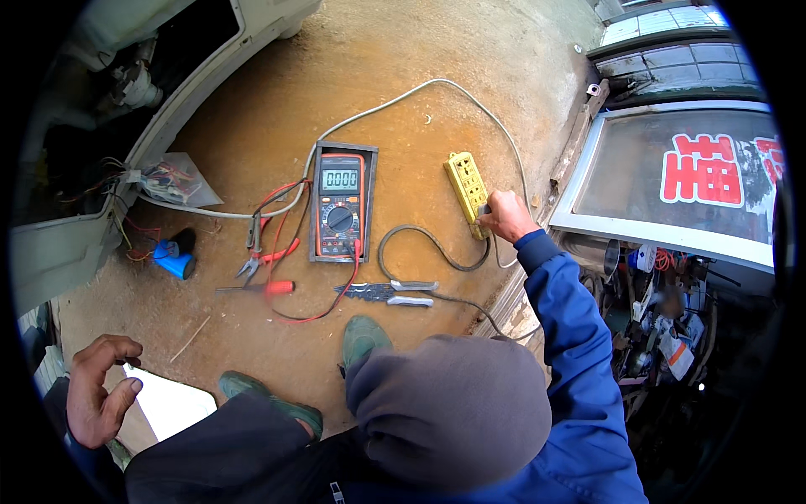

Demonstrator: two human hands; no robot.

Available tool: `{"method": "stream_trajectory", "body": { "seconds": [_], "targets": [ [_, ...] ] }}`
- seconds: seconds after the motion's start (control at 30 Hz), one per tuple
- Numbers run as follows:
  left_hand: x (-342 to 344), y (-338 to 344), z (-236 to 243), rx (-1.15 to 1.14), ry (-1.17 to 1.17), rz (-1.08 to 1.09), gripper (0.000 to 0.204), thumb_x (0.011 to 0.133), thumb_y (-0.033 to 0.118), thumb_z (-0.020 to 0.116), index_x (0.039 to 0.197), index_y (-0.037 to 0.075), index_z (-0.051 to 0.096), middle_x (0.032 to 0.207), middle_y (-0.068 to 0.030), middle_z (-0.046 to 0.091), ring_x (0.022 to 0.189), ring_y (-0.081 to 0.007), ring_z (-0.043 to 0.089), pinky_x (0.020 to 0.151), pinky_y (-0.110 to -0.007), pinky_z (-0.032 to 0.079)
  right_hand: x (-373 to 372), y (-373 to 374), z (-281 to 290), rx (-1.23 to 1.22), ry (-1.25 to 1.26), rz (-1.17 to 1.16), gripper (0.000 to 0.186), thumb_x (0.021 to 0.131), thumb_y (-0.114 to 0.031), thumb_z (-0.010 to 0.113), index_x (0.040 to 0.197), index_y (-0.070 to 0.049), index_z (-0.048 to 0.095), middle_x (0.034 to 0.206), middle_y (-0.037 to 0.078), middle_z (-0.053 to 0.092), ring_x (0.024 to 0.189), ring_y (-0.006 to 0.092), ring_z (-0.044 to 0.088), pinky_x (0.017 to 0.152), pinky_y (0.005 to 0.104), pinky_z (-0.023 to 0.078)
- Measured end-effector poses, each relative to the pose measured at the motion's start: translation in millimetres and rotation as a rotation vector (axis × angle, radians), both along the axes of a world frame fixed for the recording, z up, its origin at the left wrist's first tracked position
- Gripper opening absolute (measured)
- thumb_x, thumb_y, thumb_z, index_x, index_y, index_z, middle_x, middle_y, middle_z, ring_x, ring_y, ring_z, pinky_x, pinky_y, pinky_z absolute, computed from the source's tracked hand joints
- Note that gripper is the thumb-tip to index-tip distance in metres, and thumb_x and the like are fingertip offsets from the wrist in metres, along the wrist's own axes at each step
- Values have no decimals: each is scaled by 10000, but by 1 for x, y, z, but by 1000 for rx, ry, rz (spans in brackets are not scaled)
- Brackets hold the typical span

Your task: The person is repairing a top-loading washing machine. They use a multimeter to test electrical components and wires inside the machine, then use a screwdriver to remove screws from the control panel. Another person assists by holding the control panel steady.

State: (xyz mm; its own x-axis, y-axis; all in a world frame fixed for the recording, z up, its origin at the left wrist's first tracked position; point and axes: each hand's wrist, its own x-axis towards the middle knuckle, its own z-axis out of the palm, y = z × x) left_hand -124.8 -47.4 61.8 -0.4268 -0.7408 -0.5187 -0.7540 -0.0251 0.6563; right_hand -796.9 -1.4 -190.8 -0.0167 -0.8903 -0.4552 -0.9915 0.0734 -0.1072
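Observation:
My right hand point(505, 215) is closed at the lower end of a yellow power strip point(463, 185), on a small dark piece that looks like a plug. My left hand point(102, 388), fingers loosely curled and apart, hovers by a white board point(172, 401) at lower left. Between them lie a multimeter point(340, 197) with red and black leads, crossed pliers point(252, 256), a red-handled screwdriver point(279, 287) and dark tools with pale handles point(411, 299). A grey cable point(395, 97) loops round the multimeter and power strip; a black cord point(401, 230) curls below.
A vehicle's door opening point(197, 84) with loose wiring borders the left, near a bag of connectors point(176, 178) and a blue cylinder point(175, 260). A framed glass panel point(630, 172) stands at right above cluttered hardware point(663, 328). My sandalled feet and grey-capped head appear below.

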Motion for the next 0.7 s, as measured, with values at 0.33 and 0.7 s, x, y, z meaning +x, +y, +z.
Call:
{"method": "stream_trajectory", "body": {
  "seconds": [0.33,0.7],
  "targets": [
    [11,-26,50,-457,133,-275,347,936,174,738,1232,36,622,1130,-210,677,1012,-430,660,880,-490,549,59,-70,59,-40,208,137,387,745,-405,881,772,-44,743,789,228,725,786,432,729,728,516,594],
    [53,-118,376,-1813,-492,8,247,1044,100,574,1254,30,683,1430,-218,624,1388,-361,564,1164,-515,453,294,-278,480,-1080,-527,344,192,897,-46,760,1069,30,721,1014,198,729,920,347,725,815,393,572]
  ]
}}
